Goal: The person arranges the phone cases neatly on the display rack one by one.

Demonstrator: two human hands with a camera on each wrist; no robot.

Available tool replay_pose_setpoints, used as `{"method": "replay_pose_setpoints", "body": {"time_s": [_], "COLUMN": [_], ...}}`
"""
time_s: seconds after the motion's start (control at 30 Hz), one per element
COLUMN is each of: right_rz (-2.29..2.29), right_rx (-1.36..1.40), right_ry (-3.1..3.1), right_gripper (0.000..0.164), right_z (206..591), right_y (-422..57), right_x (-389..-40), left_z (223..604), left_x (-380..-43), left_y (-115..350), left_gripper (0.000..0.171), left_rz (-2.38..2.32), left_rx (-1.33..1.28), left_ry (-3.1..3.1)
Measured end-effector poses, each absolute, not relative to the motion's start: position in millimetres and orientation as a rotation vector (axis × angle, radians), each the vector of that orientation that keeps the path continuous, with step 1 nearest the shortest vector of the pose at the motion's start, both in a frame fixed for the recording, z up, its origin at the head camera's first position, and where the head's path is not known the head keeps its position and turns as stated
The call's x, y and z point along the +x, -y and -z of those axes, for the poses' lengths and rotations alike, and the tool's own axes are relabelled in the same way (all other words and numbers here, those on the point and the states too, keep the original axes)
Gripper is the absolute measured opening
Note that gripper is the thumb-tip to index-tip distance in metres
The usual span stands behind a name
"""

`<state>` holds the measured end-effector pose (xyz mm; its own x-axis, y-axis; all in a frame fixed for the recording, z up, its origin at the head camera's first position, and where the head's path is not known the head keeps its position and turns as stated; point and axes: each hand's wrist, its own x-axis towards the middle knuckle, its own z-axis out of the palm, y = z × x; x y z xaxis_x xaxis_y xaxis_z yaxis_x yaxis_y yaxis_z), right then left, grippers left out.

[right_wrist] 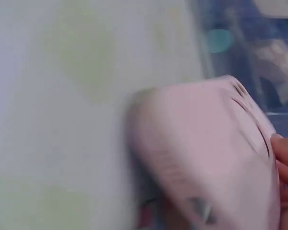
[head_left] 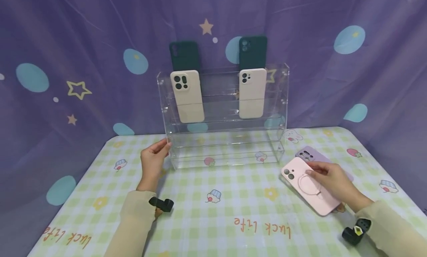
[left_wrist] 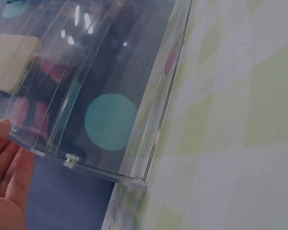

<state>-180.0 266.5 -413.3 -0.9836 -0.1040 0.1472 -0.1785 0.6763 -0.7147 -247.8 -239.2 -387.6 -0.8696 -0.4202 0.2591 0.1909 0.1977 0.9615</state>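
My right hand (head_left: 333, 179) pinches a pink phone case (head_left: 311, 188) with a ring on its back, tilted above the table at the right. In the right wrist view the pink case (right_wrist: 206, 143) is partly blurred. A purple phone case (head_left: 310, 152) lies behind it, partly covered. With thumb and fingers, my left hand (head_left: 154, 158) holds the left side edge of a clear acrylic display stand (head_left: 227, 164); the left wrist view shows the thumb in front of the panel (left_wrist: 103, 172) and the fingers behind.
Upright in the stand's upper tiers are a cream phone case (head_left: 190, 101), a pale pink-white case (head_left: 252, 95) and two dark green cases, one at left (head_left: 185, 56), one at right (head_left: 253, 55). A checked cloth (head_left: 186, 220) covers the table. Behind hangs a purple curtain (head_left: 100, 34).
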Motion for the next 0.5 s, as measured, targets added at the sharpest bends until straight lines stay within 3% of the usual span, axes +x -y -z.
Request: {"method": "replay_pose_setpoints", "body": {"time_s": [0.23, 0.5], "right_rz": [-1.615, -1.698], "right_rx": [0.272, 0.45], "right_ry": [2.767, 2.711], "right_gripper": [0.04, 0.034], "right_z": [392, 373], "right_y": [-263, -242], "right_x": [-176, -173], "left_z": [388, 389], "left_x": [-248, -248], "left_y": [240, 241], "left_gripper": [0.031, 0.031], "left_rz": [1.706, 1.707], "left_rx": [0.201, 0.179], "left_ry": [1.997, 1.991]}}
